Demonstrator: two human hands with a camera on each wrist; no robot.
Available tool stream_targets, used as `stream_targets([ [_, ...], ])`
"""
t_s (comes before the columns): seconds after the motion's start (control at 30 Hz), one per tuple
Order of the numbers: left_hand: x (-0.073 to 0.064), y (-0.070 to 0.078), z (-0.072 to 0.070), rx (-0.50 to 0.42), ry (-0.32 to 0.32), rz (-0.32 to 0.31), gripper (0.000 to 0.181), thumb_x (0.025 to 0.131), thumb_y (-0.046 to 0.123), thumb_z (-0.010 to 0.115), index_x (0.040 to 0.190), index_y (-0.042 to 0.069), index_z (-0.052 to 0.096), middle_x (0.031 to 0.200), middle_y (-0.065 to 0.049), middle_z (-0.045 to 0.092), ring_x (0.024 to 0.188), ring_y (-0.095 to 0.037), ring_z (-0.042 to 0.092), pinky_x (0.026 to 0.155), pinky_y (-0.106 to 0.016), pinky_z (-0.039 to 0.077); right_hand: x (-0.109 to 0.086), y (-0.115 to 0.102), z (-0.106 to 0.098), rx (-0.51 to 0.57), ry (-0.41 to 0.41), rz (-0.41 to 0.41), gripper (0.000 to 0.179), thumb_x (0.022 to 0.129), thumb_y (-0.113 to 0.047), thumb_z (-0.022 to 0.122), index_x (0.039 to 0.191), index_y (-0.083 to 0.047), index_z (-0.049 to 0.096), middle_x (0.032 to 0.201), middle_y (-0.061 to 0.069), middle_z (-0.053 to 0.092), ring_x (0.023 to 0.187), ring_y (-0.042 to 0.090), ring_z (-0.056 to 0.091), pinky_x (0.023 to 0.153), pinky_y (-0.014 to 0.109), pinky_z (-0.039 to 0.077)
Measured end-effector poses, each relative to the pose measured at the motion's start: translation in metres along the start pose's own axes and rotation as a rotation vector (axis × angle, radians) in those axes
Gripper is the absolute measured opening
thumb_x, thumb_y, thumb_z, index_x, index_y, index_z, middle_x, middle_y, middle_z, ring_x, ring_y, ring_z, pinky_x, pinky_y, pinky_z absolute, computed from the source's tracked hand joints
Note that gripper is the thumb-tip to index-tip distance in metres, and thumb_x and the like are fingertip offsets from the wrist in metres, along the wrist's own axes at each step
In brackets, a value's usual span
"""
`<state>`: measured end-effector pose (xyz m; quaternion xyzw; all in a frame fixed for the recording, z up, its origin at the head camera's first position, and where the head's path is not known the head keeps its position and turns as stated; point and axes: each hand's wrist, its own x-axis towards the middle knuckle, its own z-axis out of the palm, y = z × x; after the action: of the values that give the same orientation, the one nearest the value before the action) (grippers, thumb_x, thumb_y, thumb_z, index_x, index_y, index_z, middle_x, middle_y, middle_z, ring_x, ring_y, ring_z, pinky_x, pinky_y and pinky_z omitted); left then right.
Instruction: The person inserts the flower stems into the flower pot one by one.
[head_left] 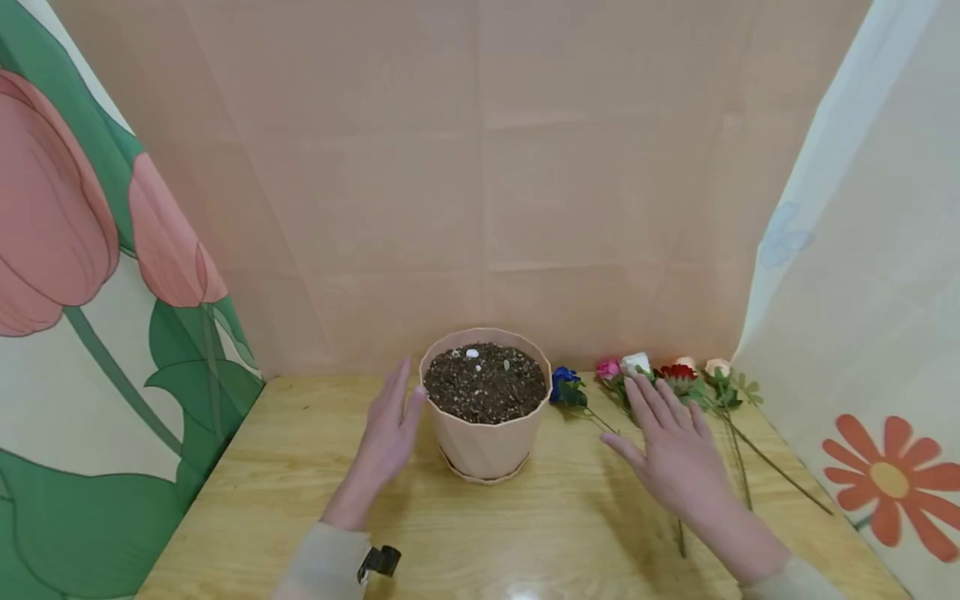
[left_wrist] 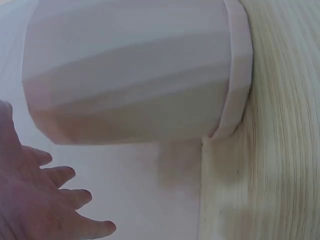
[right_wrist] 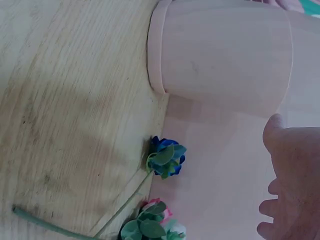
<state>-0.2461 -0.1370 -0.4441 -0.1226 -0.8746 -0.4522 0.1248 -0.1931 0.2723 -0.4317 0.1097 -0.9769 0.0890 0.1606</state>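
Note:
A pale pink flowerpot (head_left: 486,446) filled with dark soil (head_left: 487,383) stands on a saucer near the back of the table. My left hand (head_left: 390,429) is beside the pot's left side, fingers extended and holding nothing. In the left wrist view its fingers (left_wrist: 62,192) appear apart from the pot wall. Above the flowers on the right, my right hand (head_left: 671,446) is spread, palm down, with nothing gripped. Artificial flowers lie there: a blue rose (head_left: 566,385) nearest the pot, then a pink one (head_left: 608,368), a white one (head_left: 635,363), a red one (head_left: 677,372) and peach ones (head_left: 717,367).
The wooden table (head_left: 262,492) meets a plain pinkish backdrop (head_left: 480,183) behind the pot. Printed cloth hangs at both sides, with tulips on the left and an orange flower (head_left: 888,481) on the right. Long stems (head_left: 783,473) stretch toward the table's right edge.

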Motion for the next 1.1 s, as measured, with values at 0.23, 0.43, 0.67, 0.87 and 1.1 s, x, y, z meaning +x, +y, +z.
stream_targets([
  [0.23,0.002,0.004,0.010,-0.172,0.004,-0.053,0.070,0.120,0.055,0.030,0.180,0.025,0.011,0.184,-0.006,0.013,0.168,-0.036,0.014,0.134,-0.058,0.011,-0.010,0.008,0.002,-0.007,0.016,0.008,0.095,0.110,-0.062,0.059,0.177,-0.007,0.020,0.177,0.027,0.026,0.162,0.052,0.022,0.131,0.071,0.008],
  [0.43,0.005,0.005,0.018,-0.284,0.022,-0.084,0.071,0.119,0.059,0.029,0.180,0.027,0.012,0.183,-0.003,0.017,0.167,-0.034,0.019,0.134,-0.057,0.013,-0.012,0.018,0.008,-0.009,0.039,0.006,0.094,0.110,-0.060,0.060,0.177,-0.006,0.021,0.176,0.028,0.028,0.162,0.051,0.023,0.130,0.073,0.011],
  [0.67,0.010,0.007,0.024,-0.351,0.031,-0.094,0.070,0.119,0.058,0.028,0.180,0.026,0.013,0.184,-0.002,0.015,0.167,-0.034,0.017,0.134,-0.059,0.012,-0.009,0.028,0.014,0.045,0.054,0.038,0.091,0.111,-0.057,0.060,0.175,-0.003,0.024,0.171,0.033,0.034,0.157,0.057,0.030,0.127,0.076,0.018],
  [0.87,0.010,0.007,0.028,-0.353,0.038,-0.121,0.067,0.120,0.057,0.028,0.179,0.032,0.012,0.184,-0.001,0.014,0.167,-0.036,0.017,0.133,-0.063,0.012,-0.009,0.034,0.020,0.089,0.057,0.080,0.087,0.112,-0.055,0.060,0.172,0.001,0.030,0.164,0.038,0.041,0.148,0.062,0.038,0.118,0.079,0.031],
  [1.1,0.011,0.002,0.034,-0.368,0.064,-0.121,0.065,0.120,0.056,0.028,0.179,0.035,0.014,0.184,-0.002,0.016,0.167,-0.038,0.019,0.132,-0.065,0.012,-0.009,0.039,0.027,0.179,-0.009,0.168,0.089,0.113,-0.062,0.054,0.174,-0.002,0.028,0.161,0.044,0.040,0.142,0.070,0.040,0.109,0.085,0.036],
])
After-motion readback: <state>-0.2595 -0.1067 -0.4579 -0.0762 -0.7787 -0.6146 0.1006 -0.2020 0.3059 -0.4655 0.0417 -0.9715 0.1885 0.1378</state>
